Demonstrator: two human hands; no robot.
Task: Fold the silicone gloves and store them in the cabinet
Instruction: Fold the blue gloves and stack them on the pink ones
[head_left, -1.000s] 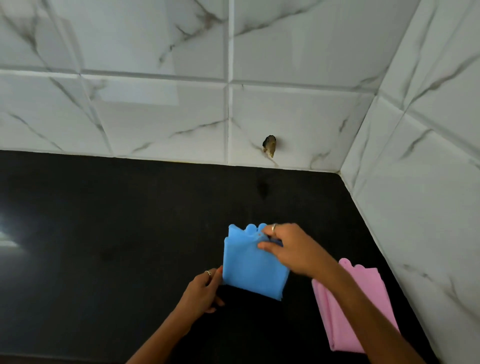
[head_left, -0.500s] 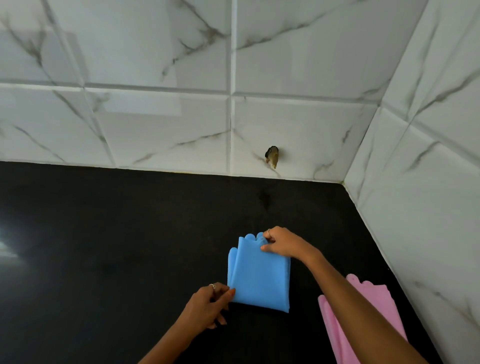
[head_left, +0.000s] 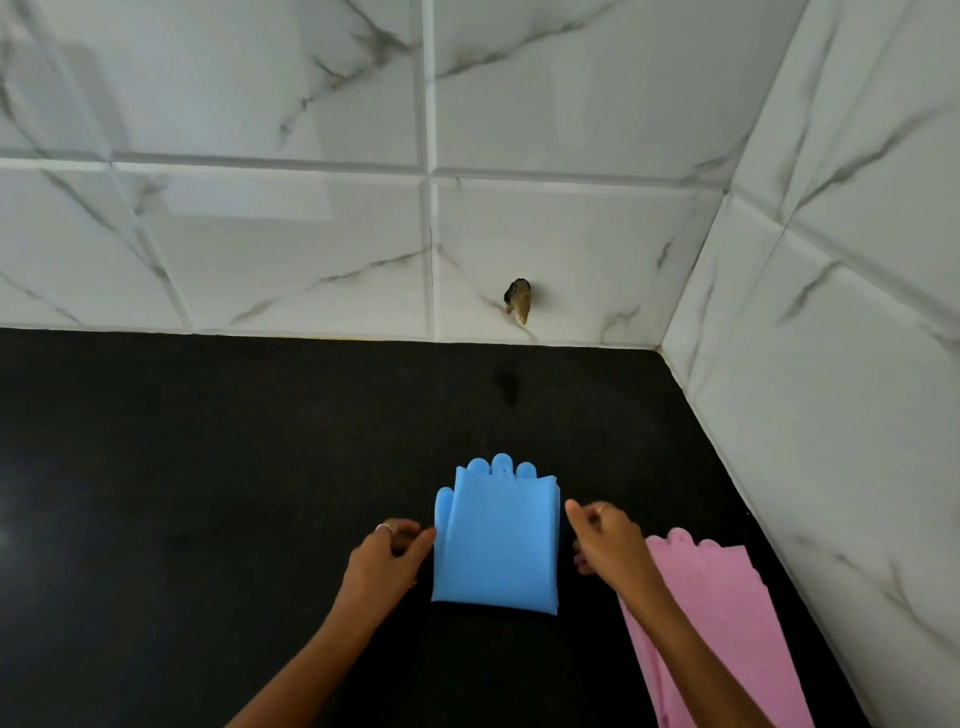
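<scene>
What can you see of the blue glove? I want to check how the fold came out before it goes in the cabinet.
The blue glove lies flat on the black countertop, folded into a neat, roughly rectangular stack with smooth, matte layers that look like silicone. Rounded fingertips poke out past its far edge and a thumb bulges at its left side. The left hand touches or nearly touches its left edge; the right hand sits just off its right edge. It does not touch the pink glove on the right.
</scene>
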